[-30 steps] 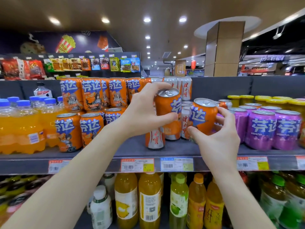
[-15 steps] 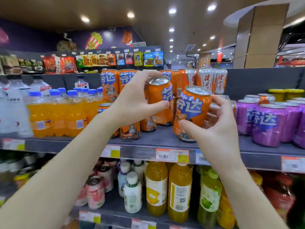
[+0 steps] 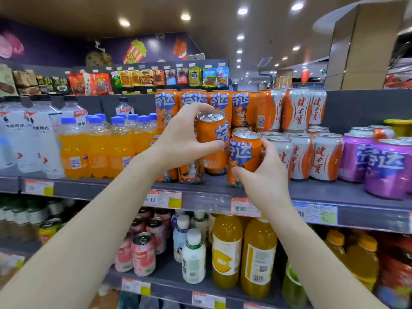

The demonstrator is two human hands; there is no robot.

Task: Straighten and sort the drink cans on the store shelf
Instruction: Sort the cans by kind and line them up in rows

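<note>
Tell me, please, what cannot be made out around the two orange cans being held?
Head view only:
- Base of the right-hand orange can: hidden by the right hand; whether it rests on the shelf is unclear.
- Cans behind the left hand: largely covered.
- Price tags: print too small and blurred to read.
- Purple cans: cut off by the right edge.

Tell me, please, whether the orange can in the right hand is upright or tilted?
Tilted: the orange drink can in the right hand leans, its silver top toward the right and its base out to the left.
</note>
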